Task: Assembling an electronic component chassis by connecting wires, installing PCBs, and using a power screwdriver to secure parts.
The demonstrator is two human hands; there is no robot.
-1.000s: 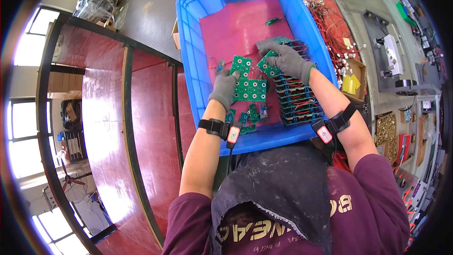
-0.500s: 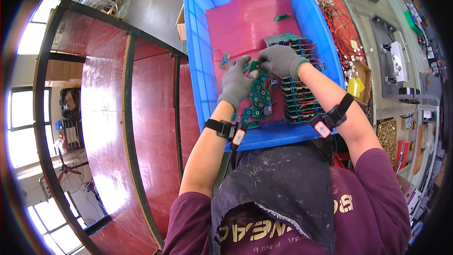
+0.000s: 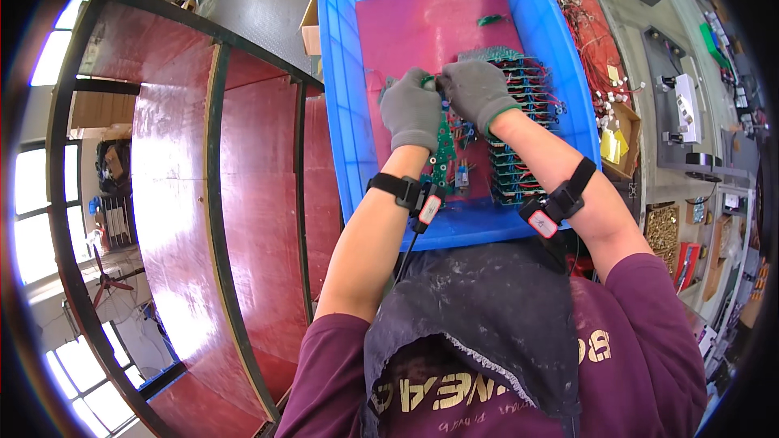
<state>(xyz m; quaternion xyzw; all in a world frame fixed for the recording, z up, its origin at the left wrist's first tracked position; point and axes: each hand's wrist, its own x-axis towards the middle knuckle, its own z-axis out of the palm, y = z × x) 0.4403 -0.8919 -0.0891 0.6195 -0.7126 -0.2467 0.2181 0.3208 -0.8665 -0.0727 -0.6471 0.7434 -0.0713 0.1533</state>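
My left hand, in a grey glove, is closed with its fingertips on a small green circuit board. Against it, my right hand, gloved alike with a green cuff, is closed at the same board's right side; the fingers hide most of the board. Below the hands, several loose green circuit boards with small parts lie on a pink sheet. To the right, partly under my right wrist, stands a stack of circuit boards with red and blue wires.
A blue plastic bin surrounds the boards, its walls rising on all sides. One small green board lies apart toward the far end. Right of the bin are tangled red wires and a cardboard box; a red-panelled frame stands left.
Both hands have come together over the boards. My left hand moved right and a little farther away, its fingers closing; my right hand shifted slightly left.
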